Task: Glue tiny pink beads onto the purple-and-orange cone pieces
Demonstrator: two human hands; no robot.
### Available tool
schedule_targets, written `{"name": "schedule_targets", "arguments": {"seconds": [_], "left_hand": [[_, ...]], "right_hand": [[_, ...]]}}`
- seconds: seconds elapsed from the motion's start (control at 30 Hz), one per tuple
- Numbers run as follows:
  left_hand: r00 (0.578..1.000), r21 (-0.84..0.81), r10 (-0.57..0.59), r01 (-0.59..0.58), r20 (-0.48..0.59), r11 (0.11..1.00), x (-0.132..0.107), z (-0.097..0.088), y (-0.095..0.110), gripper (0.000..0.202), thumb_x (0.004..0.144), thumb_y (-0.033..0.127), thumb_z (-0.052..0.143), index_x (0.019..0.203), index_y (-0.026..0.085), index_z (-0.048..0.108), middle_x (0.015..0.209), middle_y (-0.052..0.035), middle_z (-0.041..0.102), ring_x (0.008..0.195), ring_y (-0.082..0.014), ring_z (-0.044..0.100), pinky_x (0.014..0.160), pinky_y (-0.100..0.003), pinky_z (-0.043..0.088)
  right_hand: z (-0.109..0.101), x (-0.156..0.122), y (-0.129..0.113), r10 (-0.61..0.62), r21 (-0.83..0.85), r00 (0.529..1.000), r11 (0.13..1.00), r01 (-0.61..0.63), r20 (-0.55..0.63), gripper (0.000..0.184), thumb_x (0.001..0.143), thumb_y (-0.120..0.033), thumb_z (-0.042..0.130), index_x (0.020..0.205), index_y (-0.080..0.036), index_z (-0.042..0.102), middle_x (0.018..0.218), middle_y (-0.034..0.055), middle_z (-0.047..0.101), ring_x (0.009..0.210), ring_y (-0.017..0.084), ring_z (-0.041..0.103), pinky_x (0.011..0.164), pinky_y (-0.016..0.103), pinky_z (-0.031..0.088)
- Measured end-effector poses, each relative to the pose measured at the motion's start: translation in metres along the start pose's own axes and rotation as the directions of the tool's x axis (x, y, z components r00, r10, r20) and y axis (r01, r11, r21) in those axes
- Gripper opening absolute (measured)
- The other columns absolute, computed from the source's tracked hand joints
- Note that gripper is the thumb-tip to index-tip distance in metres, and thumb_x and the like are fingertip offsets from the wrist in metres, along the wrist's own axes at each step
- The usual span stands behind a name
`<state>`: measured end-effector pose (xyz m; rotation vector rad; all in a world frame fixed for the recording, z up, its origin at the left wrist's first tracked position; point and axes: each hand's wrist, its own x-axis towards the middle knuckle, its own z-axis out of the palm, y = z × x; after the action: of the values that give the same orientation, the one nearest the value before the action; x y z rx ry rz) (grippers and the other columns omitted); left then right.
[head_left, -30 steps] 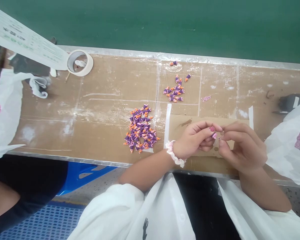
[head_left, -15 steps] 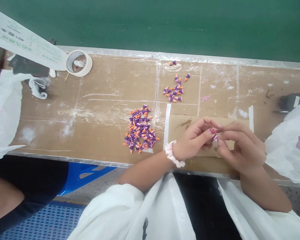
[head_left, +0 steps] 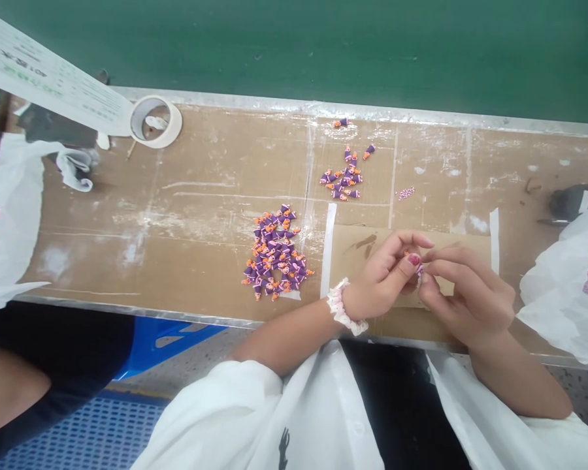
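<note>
My left hand (head_left: 383,277) and my right hand (head_left: 465,294) meet fingertip to fingertip over a brown cardboard patch (head_left: 353,245) at the near edge of the bench. Both are closed in a pinch around a tiny pinkish piece (head_left: 419,269), too small to name. A white scrunchie (head_left: 342,307) sits on my left wrist. To the left of my hands lies a large pile of small purple-and-orange pieces (head_left: 274,254). A smaller pile of the same pieces (head_left: 343,177) lies further back, with a cluster of tiny pink beads (head_left: 404,192) beside it.
A roll of tape (head_left: 155,122) and a printed sheet (head_left: 49,81) sit at the back left. White plastic bags lie at the left (head_left: 7,222) and right (head_left: 568,281) ends. A dark object (head_left: 571,199) is at far right. Another person's leg (head_left: 10,385) shows lower left.
My hands have drawn slightly closer together and shifted a little left, the fingertips still pinching the small piece. The piles have not moved.
</note>
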<state>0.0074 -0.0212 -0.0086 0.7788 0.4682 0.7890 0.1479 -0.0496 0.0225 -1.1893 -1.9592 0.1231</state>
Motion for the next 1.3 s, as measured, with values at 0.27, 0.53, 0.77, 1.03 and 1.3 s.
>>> {"name": "schedule_targets", "arguments": {"seconds": [0.27,0.53,0.77,1.03,1.3], "left_hand": [[1.0,0.011,-0.015,0.016,-0.026,1.0,-0.001,0.003,0.004,0.035,0.089,0.049,0.059,0.105,0.019,0.052,0.07,0.0054,0.043,0.054,-0.0048,0.041,0.051,-0.019,0.037],[0.945,0.013,0.029,-0.026,-0.325,1.0,0.016,-0.02,0.009,0.029,0.086,0.044,0.066,0.092,0.02,0.052,0.068,0.0066,0.05,0.049,-0.0027,0.039,0.045,-0.015,0.032],[0.759,0.028,0.111,-0.121,-0.641,0.992,0.049,-0.058,0.032,0.032,0.09,0.024,0.061,0.118,0.022,0.048,0.089,-0.0017,0.07,0.069,-0.0087,0.066,0.06,-0.02,0.05],[0.806,0.041,0.126,-0.125,-0.578,0.991,0.03,-0.041,0.034,0.019,0.079,0.019,0.069,0.088,0.018,0.053,0.061,0.0099,0.046,0.047,-0.0013,0.039,0.045,-0.015,0.034],[0.845,-0.035,0.03,-0.057,-0.535,0.998,0.017,-0.029,0.042,0.03,0.074,0.027,0.075,0.082,0.022,0.046,0.052,0.0133,0.031,0.041,-0.0014,0.021,0.04,-0.015,0.019]], "right_hand": [[-0.001,0.0,0.002,-0.01,-0.013,1.0,1.0,0.01,-0.009,0.03,0.077,0.003,0.063,0.089,-0.023,0.058,0.077,0.0018,0.064,0.065,0.015,0.062,0.055,0.029,0.052],[-0.004,-0.002,0.019,0.105,-0.018,0.994,0.994,-0.105,0.002,0.015,0.084,-0.013,0.066,0.091,-0.025,0.059,0.079,0.0012,0.065,0.066,0.016,0.061,0.057,0.031,0.049],[0.009,-0.006,0.066,0.331,-0.224,0.934,0.928,-0.297,0.134,0.007,0.089,-0.021,0.057,0.093,-0.023,0.062,0.09,0.0042,0.066,0.067,0.017,0.06,0.063,0.034,0.05],[0.027,-0.002,0.085,0.42,-0.38,0.862,0.875,-0.301,0.283,0.052,0.094,-0.039,0.053,0.142,-0.022,0.048,0.101,0.0099,0.062,0.085,0.025,0.062,0.072,0.039,0.052],[0.031,0.0,0.081,0.398,-0.44,0.87,0.863,-0.247,0.292,0.043,0.097,-0.042,0.048,0.131,-0.02,0.062,0.099,0.0118,0.062,0.084,0.026,0.061,0.069,0.041,0.051]]}}
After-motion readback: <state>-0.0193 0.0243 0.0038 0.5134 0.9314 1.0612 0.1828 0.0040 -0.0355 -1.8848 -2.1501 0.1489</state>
